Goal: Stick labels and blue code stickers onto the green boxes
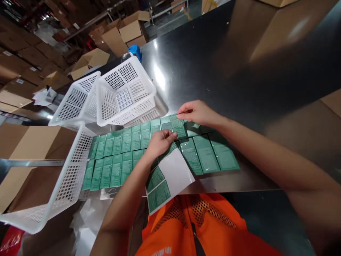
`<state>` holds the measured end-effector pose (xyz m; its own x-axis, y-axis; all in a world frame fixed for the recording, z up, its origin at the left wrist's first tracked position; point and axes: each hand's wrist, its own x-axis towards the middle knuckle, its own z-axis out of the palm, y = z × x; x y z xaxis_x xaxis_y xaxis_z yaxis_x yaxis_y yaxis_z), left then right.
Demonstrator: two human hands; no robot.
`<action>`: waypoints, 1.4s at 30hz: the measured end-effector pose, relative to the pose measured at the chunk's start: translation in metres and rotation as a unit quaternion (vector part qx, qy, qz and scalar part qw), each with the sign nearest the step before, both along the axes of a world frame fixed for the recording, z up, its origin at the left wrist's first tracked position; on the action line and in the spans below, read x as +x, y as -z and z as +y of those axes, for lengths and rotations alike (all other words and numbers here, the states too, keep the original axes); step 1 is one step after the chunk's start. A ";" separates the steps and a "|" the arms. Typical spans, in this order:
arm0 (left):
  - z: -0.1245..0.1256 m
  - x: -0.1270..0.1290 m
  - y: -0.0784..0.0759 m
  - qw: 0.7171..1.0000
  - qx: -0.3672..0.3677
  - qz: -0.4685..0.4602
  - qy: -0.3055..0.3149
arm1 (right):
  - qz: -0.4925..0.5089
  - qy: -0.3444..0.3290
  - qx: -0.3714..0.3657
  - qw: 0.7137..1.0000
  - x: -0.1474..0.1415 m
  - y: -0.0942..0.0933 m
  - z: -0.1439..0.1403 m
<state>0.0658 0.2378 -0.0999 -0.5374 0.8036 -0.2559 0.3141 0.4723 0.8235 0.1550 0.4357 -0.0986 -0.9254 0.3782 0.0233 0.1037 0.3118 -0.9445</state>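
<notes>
Two rows of flat green packets (131,138) lie side by side along the front of the metal table. My left hand (161,143) is closed on a white sticker sheet (176,170), which hangs over the table's front edge. Some green labels (159,196) are on the sheet, and part of it is bare white. With thumb and fingertips, my right hand (198,113) pinches the upper corner of a green sticker (178,127) over a packet in the back row. My left thumb is close to this sticker's lower left edge. Both forearms hide some packets.
A white perforated basket (153,95) with a sheet of small printed labels (124,99) inside stands behind the rows. Another white basket (92,79) is beside it, and a third basket (60,181) is at the left. Cardboard boxes (130,32) and a blue object (135,51) are farther back.
</notes>
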 end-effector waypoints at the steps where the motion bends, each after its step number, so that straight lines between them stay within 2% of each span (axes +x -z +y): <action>1: 0.002 0.001 0.000 1.000 -0.020 0.008 -0.004 | -0.003 0.010 0.035 0.999 -0.002 0.003 0.000; 4: 0.009 0.001 0.000 0.997 -0.071 0.034 -0.005 | -0.031 0.039 0.119 0.992 -0.006 0.013 0.000; 9: 0.018 -0.002 0.000 0.992 -0.121 0.035 0.004 | -0.091 0.067 0.186 0.976 -0.011 0.024 -0.001; 18: 0.024 -0.006 -0.002 0.984 -0.178 0.025 0.012 | -0.106 0.056 0.215 0.969 -0.014 0.024 -0.001; 24: 0.037 -0.005 -0.011 0.956 -0.237 0.158 0.065 | -0.093 0.073 0.257 0.959 -0.009 0.026 -0.012; 28: 0.030 -0.004 -0.013 0.946 -0.254 0.183 0.083 | -0.049 0.124 0.264 0.955 -0.008 0.030 -0.014; 30: 0.018 -0.002 -0.014 0.952 -0.213 0.215 0.038 | -0.051 0.121 0.251 0.959 -0.008 0.031 -0.010; 32: 0.004 0.001 -0.017 0.952 -0.138 0.266 -0.052 | -0.061 0.095 0.216 0.970 -0.007 0.028 -0.006; 34: -0.010 0.004 -0.021 0.935 -0.062 0.312 -0.158 | -0.057 0.056 0.155 0.985 -0.004 0.020 -0.005; 36: -0.020 0.007 -0.025 0.911 0.003 0.340 -0.234 | -0.029 0.010 0.098 0.995 0.003 0.006 -0.014; 38: -0.026 0.011 -0.029 0.893 0.060 0.351 -0.274 | 0.002 -0.029 0.073 0.997 0.011 -0.012 -0.031; 42: -0.030 0.016 -0.031 0.880 0.162 0.335 -0.295 | 0.018 -0.056 0.082 0.995 0.026 -0.041 -0.073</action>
<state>0.0818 0.2076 -0.0687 -0.8284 0.3074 0.4682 0.5596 0.4912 0.6676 0.1812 0.3631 -0.0573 -0.9591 0.2608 0.1097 0.0270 0.4702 -0.8822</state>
